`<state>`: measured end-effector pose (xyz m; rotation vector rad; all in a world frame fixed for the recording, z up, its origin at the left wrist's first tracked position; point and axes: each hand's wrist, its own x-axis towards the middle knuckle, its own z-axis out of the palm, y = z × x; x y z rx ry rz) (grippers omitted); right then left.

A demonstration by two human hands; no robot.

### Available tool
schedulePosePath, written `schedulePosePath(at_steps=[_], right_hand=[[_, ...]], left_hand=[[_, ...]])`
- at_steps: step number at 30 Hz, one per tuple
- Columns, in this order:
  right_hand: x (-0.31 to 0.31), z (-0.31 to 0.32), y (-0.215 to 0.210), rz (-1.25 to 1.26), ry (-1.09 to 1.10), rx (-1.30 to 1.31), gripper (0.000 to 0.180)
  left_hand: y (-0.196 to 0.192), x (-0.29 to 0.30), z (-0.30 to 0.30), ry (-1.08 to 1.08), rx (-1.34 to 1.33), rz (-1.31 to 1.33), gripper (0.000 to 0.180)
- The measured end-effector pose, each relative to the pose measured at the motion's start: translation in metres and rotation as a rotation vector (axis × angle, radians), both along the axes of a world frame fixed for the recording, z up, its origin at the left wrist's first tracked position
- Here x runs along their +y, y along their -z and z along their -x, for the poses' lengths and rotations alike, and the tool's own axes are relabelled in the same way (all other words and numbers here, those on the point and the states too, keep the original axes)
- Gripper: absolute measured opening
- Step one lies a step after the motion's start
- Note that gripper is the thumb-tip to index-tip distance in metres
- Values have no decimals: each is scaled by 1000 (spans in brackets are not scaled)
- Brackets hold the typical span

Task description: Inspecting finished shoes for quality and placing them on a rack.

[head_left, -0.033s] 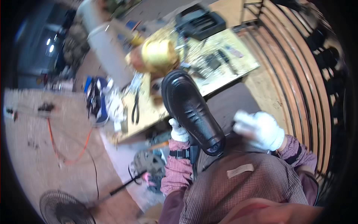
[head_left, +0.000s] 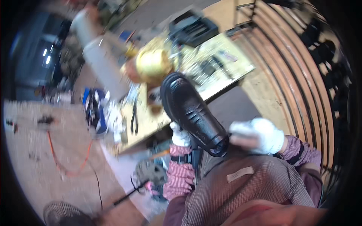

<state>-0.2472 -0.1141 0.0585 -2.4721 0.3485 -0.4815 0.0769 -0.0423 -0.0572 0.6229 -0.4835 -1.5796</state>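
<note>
A black leather shoe [head_left: 192,115] is held up in front of me, its toe toward the workbench and its heel toward my lap. My left hand [head_left: 180,135], in a white glove, grips the shoe from its left side; most of its fingers are hidden behind it. Close to the right of the heel is my right hand [head_left: 260,136], in a white glove with bare fingertips. Its fingers point at the heel but are smeared by motion, so whether they hold anything is unclear.
The workbench [head_left: 241,64] carries a yellow thread cone [head_left: 152,64], black-handled pliers [head_left: 134,117] and a dark plastic case [head_left: 193,30]. A rack with long rails [head_left: 298,90] curves along the right. At lower left stand a fan [head_left: 66,213] and an orange cord [head_left: 90,150] on the floor.
My right hand has come closer to the shoe's heel. The whole view has shifted slightly, while my left hand keeps its hold on the shoe.
</note>
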Motion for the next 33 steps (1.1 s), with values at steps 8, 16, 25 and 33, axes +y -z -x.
schedulePosePath(at_steps=[8, 16, 25, 33], right_hand=[[-50, 51, -34, 504, 223, -149, 28], [-212, 121, -75, 595, 1007, 92, 45], [-410, 168, -90, 436, 1547, 806, 55], [-536, 119, -62, 168, 1414, 198, 90]], left_hand=[[-78, -104, 118, -74, -215, 47, 104], [-41, -95, 110, 94, -403, -53, 88], [100, -39, 43, 89, 35, -685, 69], [75, -10, 30, 170, 128, -370, 72]])
